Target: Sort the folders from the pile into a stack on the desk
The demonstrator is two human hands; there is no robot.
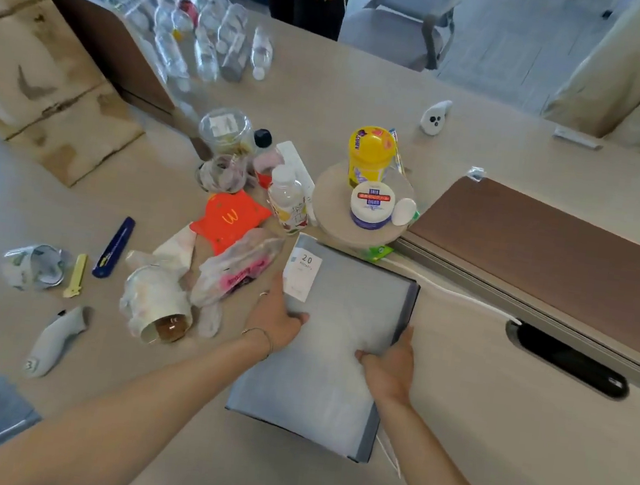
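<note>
Grey folder (331, 348) flat on bench (489, 424), gripped at both side edges: left hand (275, 317) on left edge, right hand (390, 365) on right edge, thumbs on cover. White label (302, 276) at far left corner. Clutter close by: plastic bag (234, 268), round stand (357, 222). Judged best: folder kept level, edges squared, slid clear of clutter before release.

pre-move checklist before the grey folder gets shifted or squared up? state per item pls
1. Left hand on the grey folder's left edge, thumb on top: ok.
2. Right hand on its right edge: ok.
3. Folder flat on the desk: ok.
4. Left side clear: not ok, pink-printed plastic bag lies right beside it.
5. Far edge clear: not ok, round stand sits at the far corner.
6. More folders underneath: cannot tell.
</note>
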